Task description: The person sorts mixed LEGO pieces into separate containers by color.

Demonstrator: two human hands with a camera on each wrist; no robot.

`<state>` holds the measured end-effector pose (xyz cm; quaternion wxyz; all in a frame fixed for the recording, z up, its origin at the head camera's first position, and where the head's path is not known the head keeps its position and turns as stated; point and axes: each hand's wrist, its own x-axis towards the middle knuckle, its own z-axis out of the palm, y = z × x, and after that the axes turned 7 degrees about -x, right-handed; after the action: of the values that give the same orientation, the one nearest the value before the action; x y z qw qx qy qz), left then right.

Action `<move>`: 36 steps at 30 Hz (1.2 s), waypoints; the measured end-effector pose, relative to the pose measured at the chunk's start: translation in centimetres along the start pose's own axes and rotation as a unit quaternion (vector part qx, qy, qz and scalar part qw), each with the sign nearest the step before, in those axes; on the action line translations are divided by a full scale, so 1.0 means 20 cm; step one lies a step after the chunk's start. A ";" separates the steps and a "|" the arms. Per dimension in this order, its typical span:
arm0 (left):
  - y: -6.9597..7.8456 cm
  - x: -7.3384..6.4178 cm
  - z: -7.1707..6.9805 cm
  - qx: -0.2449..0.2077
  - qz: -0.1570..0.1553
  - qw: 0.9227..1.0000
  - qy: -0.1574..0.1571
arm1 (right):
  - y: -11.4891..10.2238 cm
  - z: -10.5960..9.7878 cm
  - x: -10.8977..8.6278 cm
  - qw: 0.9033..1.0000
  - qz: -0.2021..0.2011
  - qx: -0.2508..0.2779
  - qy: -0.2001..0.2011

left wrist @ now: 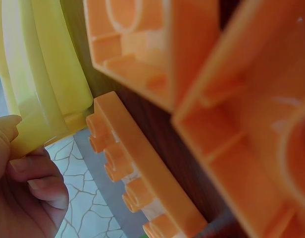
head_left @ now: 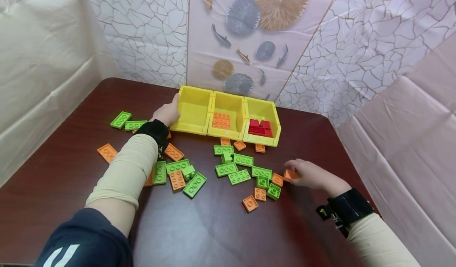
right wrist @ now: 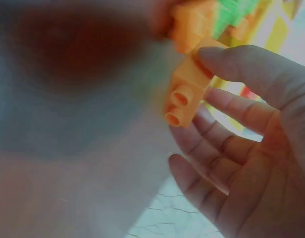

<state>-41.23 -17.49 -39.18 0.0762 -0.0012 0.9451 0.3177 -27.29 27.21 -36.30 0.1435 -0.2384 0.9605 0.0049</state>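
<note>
Closest to the head camera, a dark blue sleeve (head_left: 80,235) with white stripes is seen on the left arm, and past it the left hand (head_left: 166,113) is clamped on the outer left end of a yellow tray (head_left: 194,108), thumb on one side of the edge and curled fingers on the other, as shown pretty clearly in the left wrist view. That tray is set at the far side of the dark surface (head_left: 171,235) and is split into three compartments: some orange bricks (head_left: 221,121) are sat in the middle one, and red bricks (head_left: 260,128) are piled in the right one. Over on the right, a small orange block (head_left: 291,175) is pinched between the thumb and fingers of the right hand (head_left: 309,174), just beside another little orange piece (head_left: 278,180); whether those two are touching can't be told. Loose green bricks (head_left: 239,177) and orange ones are scattered in front of the tray and around the left forearm. A black band (head_left: 352,205) is worn on each wrist, btw.
</note>
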 end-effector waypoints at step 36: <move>0.01 -0.01 0.03 -0.021 -0.033 0.999 0.016 | -0.40 -0.12 0.81 0.960 -0.052 -0.182 0.207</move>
<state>-40.95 -17.06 -39.48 0.0716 -0.0391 0.9388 0.3347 -37.94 12.45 -38.03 -0.1037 -0.3054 0.9386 0.1224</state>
